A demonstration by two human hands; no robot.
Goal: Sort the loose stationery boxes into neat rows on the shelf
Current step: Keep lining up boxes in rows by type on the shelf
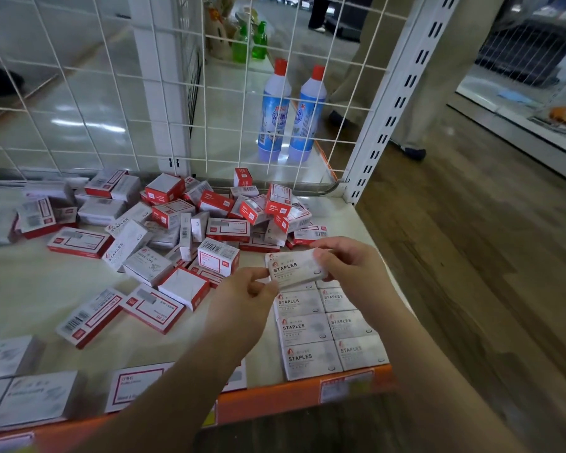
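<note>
Both Hands on a Staples Box

Up above the neat rows, a flat white cardboard box printed "STAPLES" [294,269] was pinched at its ends by the left hand [246,291] and right hand [347,266]. Beneath it, matching white staples boxes [327,328] lay in two tidy columns near the cream shelf's orange front edge [291,400]. Behind, a jumbled heap of red-and-white boxes [216,220] crowded the white wire grid [111,93].
</note>
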